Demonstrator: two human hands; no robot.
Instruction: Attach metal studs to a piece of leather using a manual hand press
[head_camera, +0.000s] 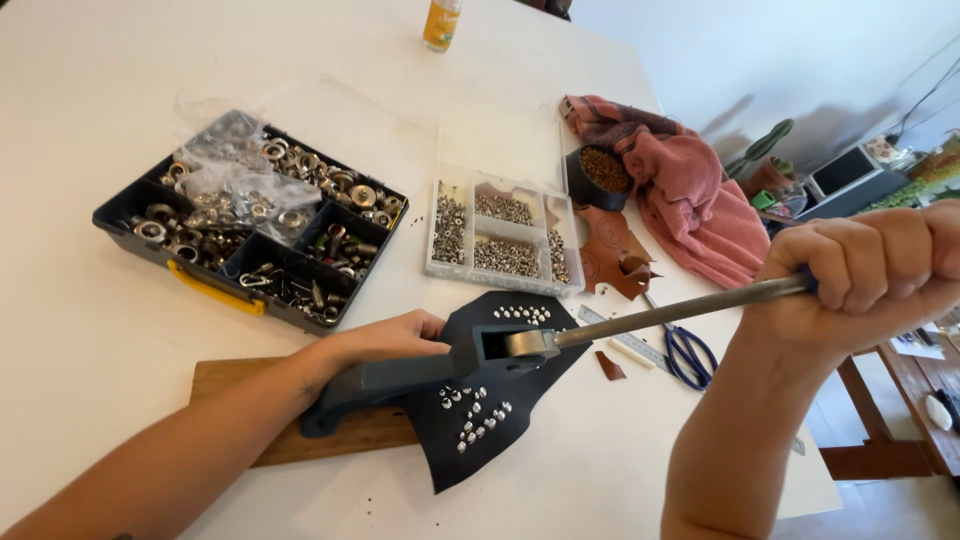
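A dark blue hand press (420, 375) stands on a wooden board (250, 385) with a studded piece of dark leather (480, 420) under its head. My left hand (385, 338) rests on the press body and holds it down. My right hand (875, 270) is closed around the blue grip at the end of the long metal lever (680, 308), which runs from the press head up to the right.
A black organiser tray (150, 245) of metal rings and a clear box (500, 235) of small rivets sit behind the press. Blue-handled scissors (688, 352), a metal ruler (615, 337), brown leather scraps (610, 250), a pink cloth (690, 190) and an orange bottle (441, 22) lie on the white table.
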